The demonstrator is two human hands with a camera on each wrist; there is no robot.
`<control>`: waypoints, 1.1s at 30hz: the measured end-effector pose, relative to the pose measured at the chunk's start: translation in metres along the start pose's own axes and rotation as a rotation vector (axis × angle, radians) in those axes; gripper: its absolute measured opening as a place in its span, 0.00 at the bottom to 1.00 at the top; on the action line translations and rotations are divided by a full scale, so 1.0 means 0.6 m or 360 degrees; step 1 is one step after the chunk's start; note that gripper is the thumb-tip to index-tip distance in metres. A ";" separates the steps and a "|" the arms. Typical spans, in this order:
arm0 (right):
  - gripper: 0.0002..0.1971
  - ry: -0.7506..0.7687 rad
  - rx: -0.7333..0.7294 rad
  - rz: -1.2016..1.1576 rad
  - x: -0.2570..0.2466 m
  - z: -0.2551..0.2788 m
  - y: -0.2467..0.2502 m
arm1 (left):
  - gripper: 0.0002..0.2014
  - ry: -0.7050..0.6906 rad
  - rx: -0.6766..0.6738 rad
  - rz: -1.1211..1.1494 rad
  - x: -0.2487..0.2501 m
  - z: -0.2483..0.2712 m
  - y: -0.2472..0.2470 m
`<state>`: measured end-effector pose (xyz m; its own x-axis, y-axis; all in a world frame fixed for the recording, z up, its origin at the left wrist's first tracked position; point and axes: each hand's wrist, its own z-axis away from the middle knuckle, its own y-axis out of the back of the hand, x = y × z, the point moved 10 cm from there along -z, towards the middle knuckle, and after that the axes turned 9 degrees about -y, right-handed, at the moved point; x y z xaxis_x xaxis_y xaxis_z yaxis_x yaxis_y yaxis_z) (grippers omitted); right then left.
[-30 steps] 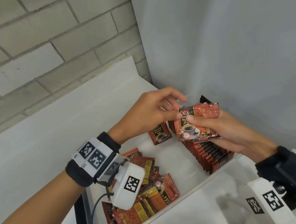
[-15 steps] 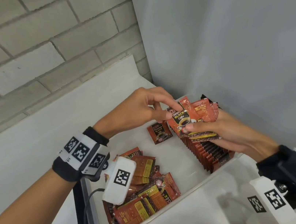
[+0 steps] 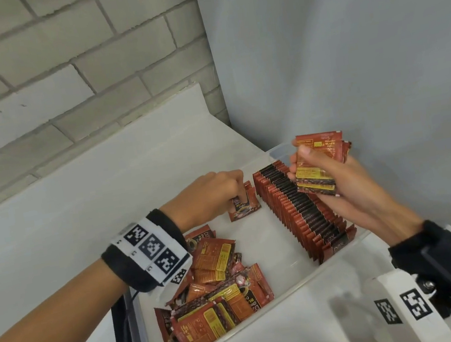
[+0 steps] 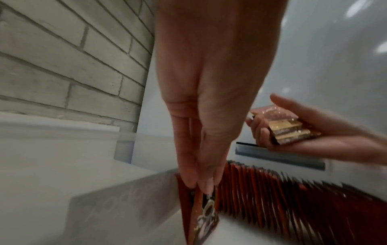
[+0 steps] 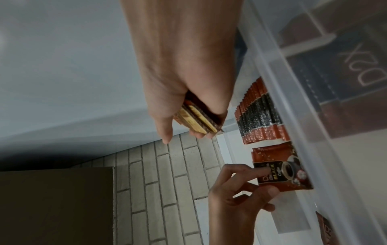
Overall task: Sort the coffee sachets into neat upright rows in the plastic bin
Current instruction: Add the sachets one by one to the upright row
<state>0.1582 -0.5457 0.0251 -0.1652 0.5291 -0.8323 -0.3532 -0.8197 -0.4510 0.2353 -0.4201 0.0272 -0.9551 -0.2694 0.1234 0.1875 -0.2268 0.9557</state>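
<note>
A clear plastic bin (image 3: 300, 285) holds a long upright row of red-and-black coffee sachets (image 3: 297, 210) along its right side. A loose pile of sachets (image 3: 222, 297) fills its near left corner. My left hand (image 3: 238, 195) pinches the top of one sachet (image 3: 243, 206) that stands on the bin floor at the far end, just left of the row. The left wrist view shows my fingertips (image 4: 206, 186) on that sachet (image 4: 204, 213). My right hand (image 3: 300, 164) grips a small stack of sachets (image 3: 318, 161) above the row, also seen in the right wrist view (image 5: 195, 118).
The bin sits on a white counter (image 3: 79, 222) in a corner, with a brick wall behind and a smooth grey wall on the right. A flat dark object (image 3: 127, 332) with a cable lies left of the bin. The bin floor (image 3: 264, 241) between pile and row is bare.
My left hand drew one sachet off the stack and carried it down to the bin's far end, left of the row. My right hand lifted the remaining stack slightly up and right.
</note>
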 end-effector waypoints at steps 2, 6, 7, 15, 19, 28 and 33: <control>0.09 0.0001 0.0001 0.0006 0.000 0.001 0.000 | 0.12 -0.0007 -0.0004 -0.0004 0.001 -0.003 -0.004; 0.08 -0.0009 0.0006 0.0013 0.000 0.002 -0.001 | 0.11 -0.0004 0.0013 -0.0099 -0.006 -0.007 -0.006; 0.07 -0.0011 0.0007 0.0001 0.000 0.002 -0.001 | 0.11 -0.0006 0.0014 -0.0145 -0.005 -0.007 -0.007; 0.10 -0.0024 0.0020 -0.0024 -0.001 0.003 -0.004 | 0.11 -0.0001 0.0074 -0.0382 0.001 -0.009 -0.007; 0.17 -0.0064 -0.0004 -0.0111 0.004 0.000 -0.004 | 0.10 0.0003 0.0099 -0.0419 0.001 -0.009 -0.007; 0.14 -0.0192 -0.0047 -0.0169 0.018 -0.003 -0.002 | 0.12 -0.0049 0.0170 -0.0199 0.010 -0.007 0.013; 0.23 -0.0205 -0.0074 -0.0079 0.020 -0.006 -0.007 | 0.15 -0.0041 0.0509 0.0292 -0.005 -0.001 0.070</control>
<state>0.1609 -0.5367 0.0159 -0.2663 0.5906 -0.7618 -0.3210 -0.7995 -0.5076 0.2460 -0.4291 0.0667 -0.9184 -0.2537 0.3036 0.2791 0.1283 0.9517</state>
